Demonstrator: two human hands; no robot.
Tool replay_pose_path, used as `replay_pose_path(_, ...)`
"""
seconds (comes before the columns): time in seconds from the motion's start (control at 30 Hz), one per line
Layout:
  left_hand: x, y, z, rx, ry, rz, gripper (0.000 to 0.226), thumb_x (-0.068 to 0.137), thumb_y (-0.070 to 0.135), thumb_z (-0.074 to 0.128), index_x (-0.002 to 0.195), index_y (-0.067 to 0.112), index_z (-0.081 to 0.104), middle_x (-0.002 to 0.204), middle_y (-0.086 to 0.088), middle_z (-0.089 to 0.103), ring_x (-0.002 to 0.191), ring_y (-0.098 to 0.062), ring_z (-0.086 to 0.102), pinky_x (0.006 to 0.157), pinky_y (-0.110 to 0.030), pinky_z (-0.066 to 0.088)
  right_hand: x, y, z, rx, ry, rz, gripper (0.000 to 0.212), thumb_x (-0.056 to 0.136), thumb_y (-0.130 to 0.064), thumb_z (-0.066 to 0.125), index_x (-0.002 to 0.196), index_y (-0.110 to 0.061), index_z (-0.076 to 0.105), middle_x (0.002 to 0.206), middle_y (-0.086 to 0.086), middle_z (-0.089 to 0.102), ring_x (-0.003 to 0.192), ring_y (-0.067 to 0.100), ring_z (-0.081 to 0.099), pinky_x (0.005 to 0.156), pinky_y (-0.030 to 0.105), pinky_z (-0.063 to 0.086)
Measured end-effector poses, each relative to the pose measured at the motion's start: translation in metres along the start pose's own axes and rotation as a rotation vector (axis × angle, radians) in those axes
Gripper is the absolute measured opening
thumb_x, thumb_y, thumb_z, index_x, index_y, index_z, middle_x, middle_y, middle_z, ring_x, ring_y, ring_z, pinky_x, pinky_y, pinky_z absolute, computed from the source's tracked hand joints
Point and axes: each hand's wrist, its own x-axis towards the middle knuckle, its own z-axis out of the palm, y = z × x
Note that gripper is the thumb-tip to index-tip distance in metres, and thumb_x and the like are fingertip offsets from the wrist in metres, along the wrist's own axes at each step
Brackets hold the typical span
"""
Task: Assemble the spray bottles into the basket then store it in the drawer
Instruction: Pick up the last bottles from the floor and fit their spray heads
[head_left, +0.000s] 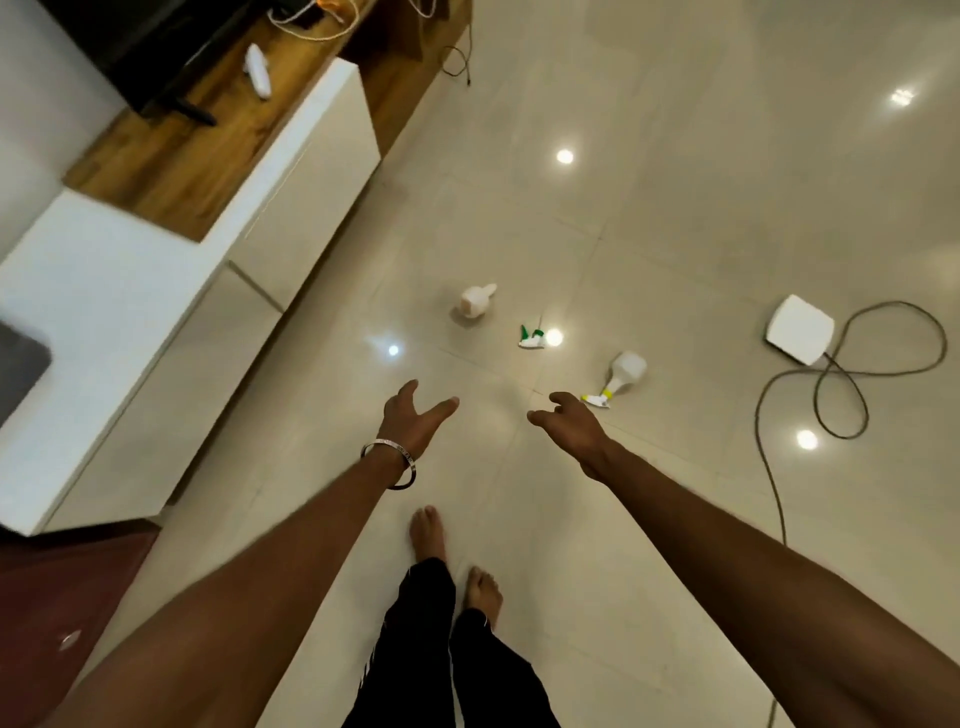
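Note:
On the glossy tile floor ahead of me lie a white bottle without a head (476, 302), a loose green-and-white spray head (532, 338), and a white spray bottle with a yellow-and-white head (621, 380) on its side. A white basket (799, 329) sits further right. My left hand (413, 415), with a metal bangle on the wrist, reaches forward with fingers apart and holds nothing. My right hand (569, 422) is also stretched out and empty, fingers loosely curled, just short of the yellow-headed bottle. The white drawer fronts (306, 171) of the low cabinet are at the left.
A dark cable (841, 395) loops over the floor at the right beside the basket. The wood-topped cabinet (218, 130) carries a black TV base, a white remote and cords. My bare feet (452, 551) stand below my hands. A dark red surface fills the lower left corner.

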Motion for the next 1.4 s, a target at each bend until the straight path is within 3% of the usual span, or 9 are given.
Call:
replay_pose_path(0.4,0.119,0.139,0.131,0.193,-0.193,0.078,0.085,0.08,0.051,0.065,0.149,0.023,0.023,0.157,-0.008,0.019,0.142,-0.024,0.029,0.113,-0.039,0.029,0.099,0.014,-0.137,0.203,0.133,0.114,0.067,0.089,-0.033,0.067,0.148,-0.017,0.039,0.146,0.005,0.047,0.119,0.019,0.049,0.092,0.027,0.038)
replay_pose_path(0.63,0.191,0.203,0.225,0.262,-0.275,0.068,0.083,0.082,0.046,0.066,0.149,0.019,0.025,0.155,-0.009,0.023,0.141,-0.024,0.03,0.113,-0.036,0.028,0.177,0.032,-0.216,0.259,0.168,0.18,0.065,0.088,-0.029,0.068,0.146,-0.016,0.041,0.145,0.007,0.048,0.13,0.023,0.048,0.094,0.028,0.039)
replay_pose_path(0.8,0.244,0.225,0.305,0.213,-0.291,0.063,0.083,0.079,0.043,0.071,0.147,0.016,0.031,0.153,-0.007,0.031,0.14,-0.022,0.033,0.115,-0.034,0.029,0.249,0.067,-0.254,0.213,0.184,0.194,0.071,0.089,-0.029,0.066,0.151,-0.015,0.034,0.152,0.008,0.043,0.137,0.024,0.043,0.106,0.033,0.038)
replay_pose_path(1.03,0.338,0.201,0.416,0.13,-0.33,-0.028,0.081,0.079,0.046,0.07,0.146,0.027,0.029,0.154,-0.004,0.028,0.142,-0.021,0.029,0.115,-0.038,0.029,0.36,0.134,-0.261,0.118,0.174,0.242,0.063,0.089,-0.026,0.067,0.144,-0.008,0.041,0.144,0.011,0.048,0.132,0.027,0.047,0.1,0.032,0.039)
replay_pose_path(1.2,0.41,0.147,0.484,0.131,-0.346,-0.104,0.082,0.078,0.045,0.071,0.146,0.025,0.029,0.154,-0.006,0.028,0.141,-0.022,0.031,0.114,-0.037,0.03,0.448,0.19,-0.233,0.127,0.221,0.279,0.078,0.085,-0.032,0.071,0.149,-0.011,0.033,0.151,0.009,0.042,0.14,0.026,0.038,0.11,0.042,0.036)
replay_pose_path(1.4,0.493,0.08,0.548,0.127,-0.387,-0.172,0.086,0.076,0.046,0.072,0.146,0.026,0.028,0.154,-0.007,0.028,0.141,-0.022,0.033,0.113,-0.036,0.032,0.544,0.249,-0.191,0.205,0.335,0.235,0.092,0.077,-0.029,0.079,0.151,-0.015,0.027,0.15,0.005,0.041,0.139,0.024,0.038,0.106,0.04,0.04)
